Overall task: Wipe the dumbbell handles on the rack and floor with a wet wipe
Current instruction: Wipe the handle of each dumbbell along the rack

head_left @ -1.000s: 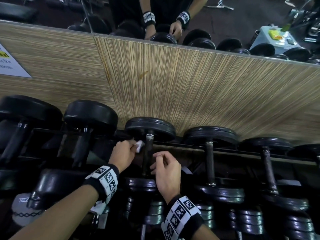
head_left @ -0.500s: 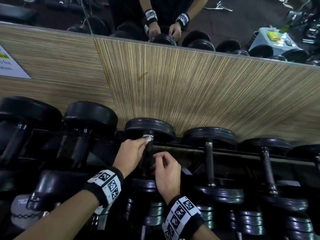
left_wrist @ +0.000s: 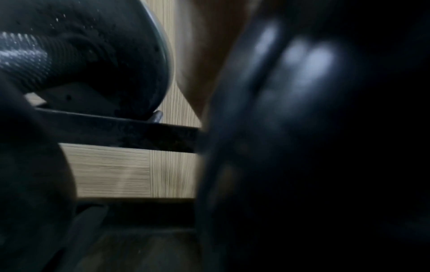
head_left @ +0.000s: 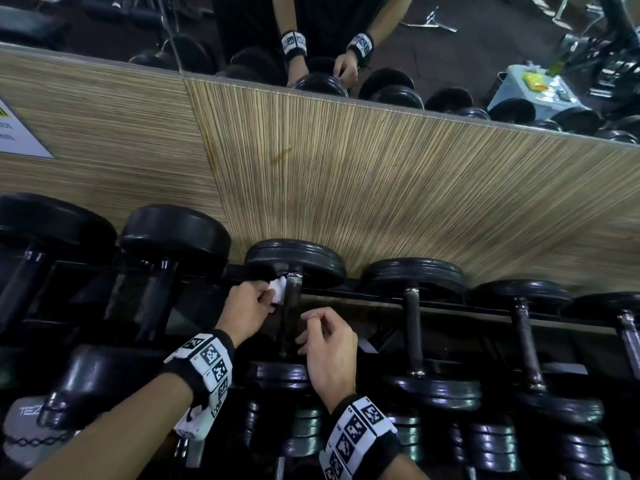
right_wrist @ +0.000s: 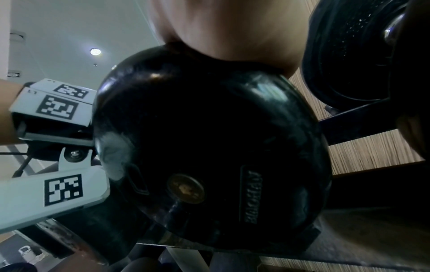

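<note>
Black dumbbells lie in a row on a dark rack (head_left: 381, 302). The middle dumbbell's far head (head_left: 294, 261) leans by the wood wall, and its dark handle (head_left: 290, 327) runs toward me. My left hand (head_left: 268, 299) pinches a small white wet wipe (head_left: 278, 294) against the left side of that handle, just under the far head. My right hand (head_left: 306, 329) hovers right of the handle lower down, fingers loosely curled, holding nothing. The right wrist view is filled by this dumbbell's glossy near head (right_wrist: 209, 138). The left wrist view is dark and blurred.
More dumbbells lie right (head_left: 414, 327) and left (head_left: 173, 233) of the wiped one, and a lower tier (head_left: 301, 427) sits beneath. A striped wood panel (head_left: 381, 185) backs the rack, with a mirror (head_left: 433, 39) above. A grey item (head_left: 24, 431) lies at lower left.
My left hand slid the wipe up to the handle's top end, then came back a little down and left. The right hand has hardly moved.
</note>
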A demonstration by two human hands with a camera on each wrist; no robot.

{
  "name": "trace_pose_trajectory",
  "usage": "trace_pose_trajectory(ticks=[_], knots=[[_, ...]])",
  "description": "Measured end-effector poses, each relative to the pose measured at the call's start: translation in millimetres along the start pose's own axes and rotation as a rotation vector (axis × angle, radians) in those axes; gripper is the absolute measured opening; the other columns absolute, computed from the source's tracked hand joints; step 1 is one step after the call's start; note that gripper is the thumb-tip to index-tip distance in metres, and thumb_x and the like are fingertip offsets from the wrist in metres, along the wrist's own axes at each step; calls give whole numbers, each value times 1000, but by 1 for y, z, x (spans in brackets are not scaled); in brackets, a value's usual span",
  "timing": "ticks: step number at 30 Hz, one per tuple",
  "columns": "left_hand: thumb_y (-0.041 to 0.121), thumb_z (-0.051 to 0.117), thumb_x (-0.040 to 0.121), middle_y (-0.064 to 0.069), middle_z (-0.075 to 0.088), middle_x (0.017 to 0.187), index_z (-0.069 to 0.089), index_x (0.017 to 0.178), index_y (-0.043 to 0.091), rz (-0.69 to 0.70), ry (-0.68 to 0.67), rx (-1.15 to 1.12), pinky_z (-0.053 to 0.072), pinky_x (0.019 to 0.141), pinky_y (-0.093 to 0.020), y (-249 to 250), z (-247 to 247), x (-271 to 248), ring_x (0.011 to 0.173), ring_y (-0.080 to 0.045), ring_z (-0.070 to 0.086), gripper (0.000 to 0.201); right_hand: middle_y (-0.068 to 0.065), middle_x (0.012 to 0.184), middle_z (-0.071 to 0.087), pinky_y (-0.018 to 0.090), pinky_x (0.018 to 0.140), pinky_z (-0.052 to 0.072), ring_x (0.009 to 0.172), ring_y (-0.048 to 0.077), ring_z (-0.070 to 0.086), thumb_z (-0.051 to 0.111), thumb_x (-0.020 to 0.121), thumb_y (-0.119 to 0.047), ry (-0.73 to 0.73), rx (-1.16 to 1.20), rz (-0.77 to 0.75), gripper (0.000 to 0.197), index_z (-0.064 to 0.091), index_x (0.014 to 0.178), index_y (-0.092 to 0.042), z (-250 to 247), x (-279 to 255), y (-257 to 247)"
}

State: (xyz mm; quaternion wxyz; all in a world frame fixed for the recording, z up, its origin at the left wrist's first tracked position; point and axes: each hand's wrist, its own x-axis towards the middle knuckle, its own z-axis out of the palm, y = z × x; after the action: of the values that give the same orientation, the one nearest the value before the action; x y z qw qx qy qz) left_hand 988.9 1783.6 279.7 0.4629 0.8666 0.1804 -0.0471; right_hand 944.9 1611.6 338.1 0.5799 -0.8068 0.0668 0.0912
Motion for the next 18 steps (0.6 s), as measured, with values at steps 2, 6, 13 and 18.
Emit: trace_pose_trajectory(ticks=[2,6,13,18], knots=[[12,62,94,-7,72,78,67,74,11,-50,-41,72,58,67,-35,-13,2,7,73,-25,74,21,-3,65,69,51,58,57,60,24,67,51,95,-16,-3,6,0,22,68,84,-25,0,0,0],[8,60,96,-12,71,84,71,87,10,-53,-105,-72,58,76,-42,-8,6,7,73,-23,67,14,-3,64,69,51,58,57,60,23,67,52,95,-16,1,17,1,22,68,84,-25,0,0,0],[0,54,98,-10,67,84,65,115,-3,-82,-111,-403,56,63,-15,18,-2,7,68,-6,68,21,-1,65,69,50,58,57,59,22,67,52,94,-17,14,25,-31,22,67,82,-26,1,1,3],[8,61,96,-2,75,87,74,110,8,167,43,-138,59,77,-27,26,-11,-5,77,-9,73,19,-2,65,69,49,61,58,59,19,67,52,94,-18,22,23,-67,22,67,82,-28,1,3,7]])
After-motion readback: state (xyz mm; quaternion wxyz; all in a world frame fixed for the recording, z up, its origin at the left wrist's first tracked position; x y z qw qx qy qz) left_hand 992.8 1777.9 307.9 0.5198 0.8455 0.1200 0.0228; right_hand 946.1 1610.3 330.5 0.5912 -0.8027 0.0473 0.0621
